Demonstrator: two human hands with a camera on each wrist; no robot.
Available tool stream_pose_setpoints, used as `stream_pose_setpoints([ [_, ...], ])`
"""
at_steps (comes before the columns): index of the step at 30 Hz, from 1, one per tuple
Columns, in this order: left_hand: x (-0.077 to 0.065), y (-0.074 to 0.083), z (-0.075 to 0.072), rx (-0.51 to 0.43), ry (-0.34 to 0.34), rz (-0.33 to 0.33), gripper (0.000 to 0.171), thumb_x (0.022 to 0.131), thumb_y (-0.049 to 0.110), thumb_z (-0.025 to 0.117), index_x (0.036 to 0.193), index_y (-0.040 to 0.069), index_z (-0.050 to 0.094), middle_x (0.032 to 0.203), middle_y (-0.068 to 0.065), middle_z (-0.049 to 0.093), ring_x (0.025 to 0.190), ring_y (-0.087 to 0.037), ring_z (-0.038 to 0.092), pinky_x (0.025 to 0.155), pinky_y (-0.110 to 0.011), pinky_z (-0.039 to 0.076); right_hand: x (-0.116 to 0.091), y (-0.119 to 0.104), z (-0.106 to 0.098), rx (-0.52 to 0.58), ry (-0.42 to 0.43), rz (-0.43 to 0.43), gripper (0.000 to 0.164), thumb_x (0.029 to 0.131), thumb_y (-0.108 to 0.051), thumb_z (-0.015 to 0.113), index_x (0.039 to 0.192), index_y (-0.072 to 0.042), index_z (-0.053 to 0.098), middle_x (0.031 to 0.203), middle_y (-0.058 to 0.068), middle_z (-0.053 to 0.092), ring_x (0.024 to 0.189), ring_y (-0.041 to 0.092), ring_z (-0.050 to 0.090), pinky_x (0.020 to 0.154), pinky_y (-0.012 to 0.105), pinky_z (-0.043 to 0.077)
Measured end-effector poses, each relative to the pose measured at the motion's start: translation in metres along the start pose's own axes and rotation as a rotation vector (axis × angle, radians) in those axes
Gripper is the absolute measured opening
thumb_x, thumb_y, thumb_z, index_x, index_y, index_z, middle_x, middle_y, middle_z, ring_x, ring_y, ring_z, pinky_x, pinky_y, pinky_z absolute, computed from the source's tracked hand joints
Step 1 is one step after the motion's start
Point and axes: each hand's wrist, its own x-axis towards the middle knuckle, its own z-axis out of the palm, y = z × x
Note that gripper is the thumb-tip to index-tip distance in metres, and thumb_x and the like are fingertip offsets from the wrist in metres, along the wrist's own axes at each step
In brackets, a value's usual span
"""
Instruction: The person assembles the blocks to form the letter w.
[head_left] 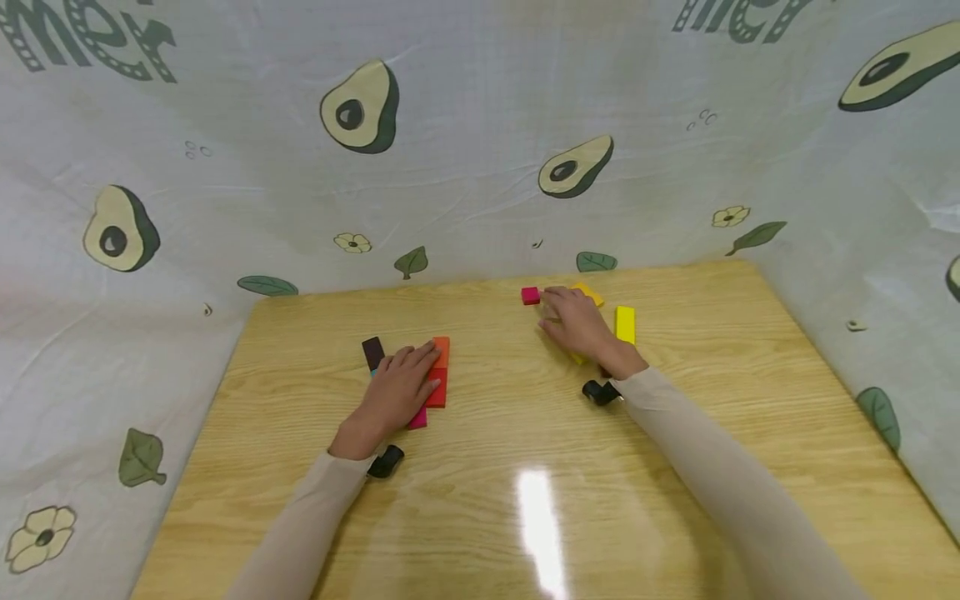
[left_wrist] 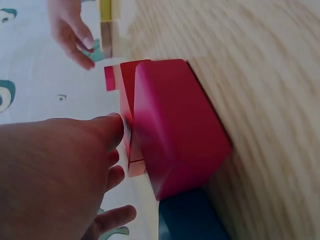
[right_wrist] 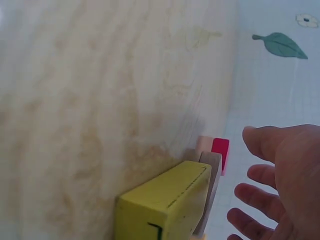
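My left hand [head_left: 393,387] lies over a group of coloured blocks, fingers extended and fingertips at an orange block [head_left: 442,353] and a red block [head_left: 438,393]. A magenta block [left_wrist: 180,125] shows below the thumb, beside a dark blue block [left_wrist: 190,217]. Beyond the knuckles, a black block [head_left: 372,352] pokes out. At the back of the table, my right hand [head_left: 576,323] hovers with loosely spread fingers, holding nothing. Its fingertips are close to a small crimson block [head_left: 530,296]. Under and beside that hand lie yellow blocks [head_left: 625,323], partly hidden, and a greyish-brown block [right_wrist: 214,160].
The wooden table [head_left: 495,483] meets a pale cloth [head_left: 465,167] printed with avocados and leaves at its back and sides. An amber-yellow block [head_left: 588,293] lies behind the right hand. Each wrist carries a small black camera [head_left: 602,392] close over the tabletop.
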Motion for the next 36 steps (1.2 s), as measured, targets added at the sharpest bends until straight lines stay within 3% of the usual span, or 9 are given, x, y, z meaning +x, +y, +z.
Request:
stream_pose_setpoints([
  [11, -0.004, 0.001, 0.005, 0.015, 0.003, 0.033, 0.053, 0.112, 0.026, 0.054, 0.159, 0.003, 0.047, 0.166, -0.017, 0.043, 0.147, -0.045, 0.042, 0.118, -0.063, 0.035, 0.028, -0.003, 0.000, -0.064, -0.086, 0.020, 0.054, 0.106, -0.016, 0.063, 0.152, 0.008, 0.051, 0.155, 0.027, 0.051, 0.138, 0.050, 0.048, 0.115, 0.062, 0.039],
  [18, -0.002, 0.002, 0.007, 0.023, 0.015, 0.032, 0.053, 0.112, 0.026, 0.055, 0.159, 0.004, 0.047, 0.166, -0.016, 0.043, 0.146, -0.044, 0.043, 0.116, -0.063, 0.036, 0.040, -0.003, 0.001, -0.104, -0.131, 0.051, 0.053, 0.106, -0.018, 0.066, 0.151, 0.006, 0.053, 0.152, 0.025, 0.055, 0.136, 0.048, 0.050, 0.113, 0.061, 0.040],
  [29, 0.000, 0.002, 0.006, 0.020, 0.007, 0.021, 0.053, 0.112, 0.026, 0.055, 0.160, 0.005, 0.048, 0.166, -0.015, 0.042, 0.146, -0.043, 0.043, 0.116, -0.063, 0.036, 0.053, -0.010, 0.010, -0.097, -0.099, 0.068, 0.036, 0.099, -0.018, 0.078, 0.128, 0.002, 0.071, 0.125, 0.021, 0.071, 0.111, 0.040, 0.059, 0.101, 0.054, 0.048],
  [36, 0.002, 0.001, 0.005, 0.046, -0.026, 0.020, 0.054, 0.114, 0.029, 0.051, 0.163, 0.008, 0.043, 0.169, -0.012, 0.038, 0.148, -0.042, 0.041, 0.118, -0.062, 0.034, 0.056, -0.028, 0.018, -0.080, -0.100, 0.021, 0.035, 0.098, -0.021, 0.080, 0.124, 0.000, 0.073, 0.122, 0.017, 0.074, 0.110, 0.037, 0.060, 0.100, 0.052, 0.048],
])
